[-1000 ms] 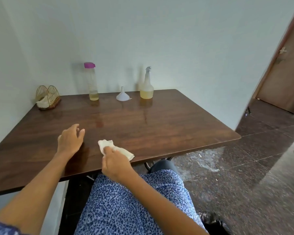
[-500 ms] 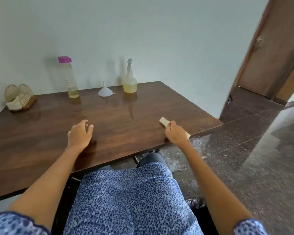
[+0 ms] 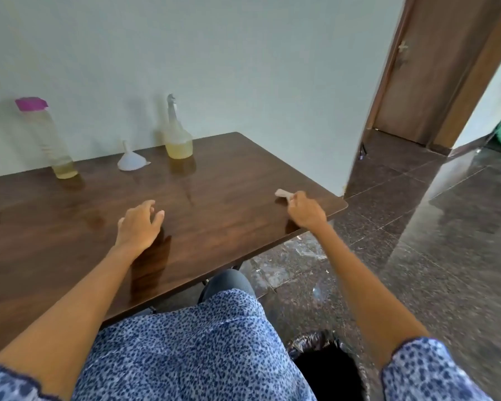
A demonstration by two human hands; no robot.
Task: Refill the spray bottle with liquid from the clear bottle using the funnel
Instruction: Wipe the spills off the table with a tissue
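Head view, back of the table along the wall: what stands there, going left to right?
Clear bottle with the pink cap → white funnel, lying mouth down → spray bottle, part full of yellowish liquid. All three stand apart, with neither hand on them.

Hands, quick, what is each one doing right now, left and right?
Left hand: open, fingers relaxed on the table, holding nothing.
Right hand: closed on a small white cloth near the table's right edge.

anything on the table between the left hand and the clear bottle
Nothing visible. Only bare table lies between the left hand and the clear bottle. The funnel sits off to the bottle's right, outside that path.
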